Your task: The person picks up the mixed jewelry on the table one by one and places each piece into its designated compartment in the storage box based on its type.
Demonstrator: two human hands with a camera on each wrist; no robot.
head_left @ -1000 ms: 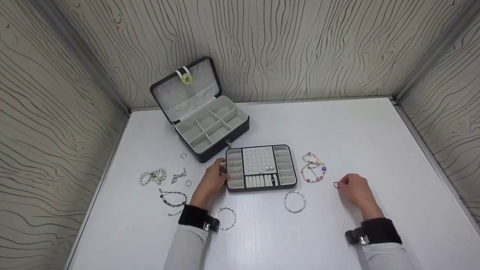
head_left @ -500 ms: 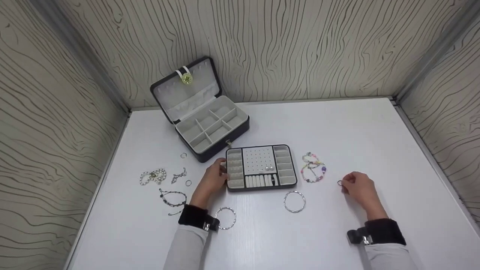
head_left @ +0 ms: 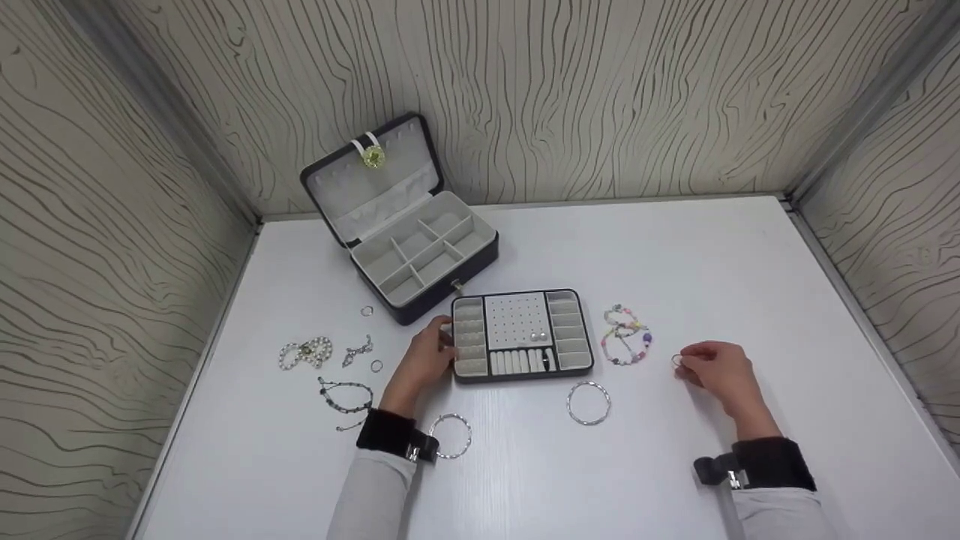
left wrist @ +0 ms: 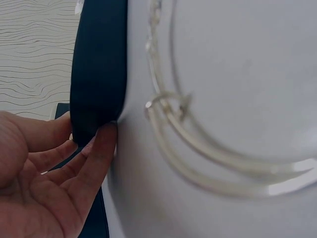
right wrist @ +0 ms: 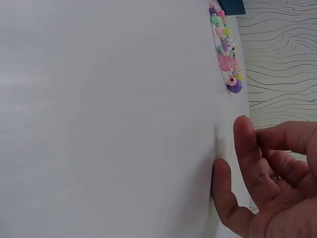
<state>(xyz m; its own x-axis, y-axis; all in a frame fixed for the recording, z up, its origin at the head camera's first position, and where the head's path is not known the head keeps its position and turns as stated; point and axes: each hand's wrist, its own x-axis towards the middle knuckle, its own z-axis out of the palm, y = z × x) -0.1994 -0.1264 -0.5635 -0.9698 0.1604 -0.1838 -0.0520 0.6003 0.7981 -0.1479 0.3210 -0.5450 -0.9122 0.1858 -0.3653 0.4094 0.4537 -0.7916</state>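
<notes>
My left hand point(head_left: 421, 364) grips the left edge of a dark-rimmed jewelry tray point(head_left: 525, 378), which has pale compartments, a perforated panel and a row of ring rolls. In the left wrist view, thumb and fingers bend around the corner of its dark side point(left wrist: 99, 59). Two pearl-like studs point(head_left: 538, 336) sit on the panel, and a dark ring point(head_left: 547, 360) is in the rightmost ring slot. On the right, my right hand point(head_left: 721, 371) pinches a small ring point(head_left: 676, 360) at its fingertips, close over the table. The right wrist view hides this ring behind the fingers point(right wrist: 245, 144).
Behind the tray stands an open jewelry box point(head_left: 420, 300) with divided compartments. Beaded bracelets point(head_left: 627, 349) and a silver bangle point(head_left: 589, 403) lie right of centre. Another bangle point(head_left: 451, 436), a pearl bracelet point(head_left: 306, 352), a dark cord bracelet point(head_left: 345, 409) and loose rings point(head_left: 376, 366) lie left.
My right hand has shifted slightly to the right and away from me, and the ring in its fingertips has turned. The left hand keeps its place on the tray.
</notes>
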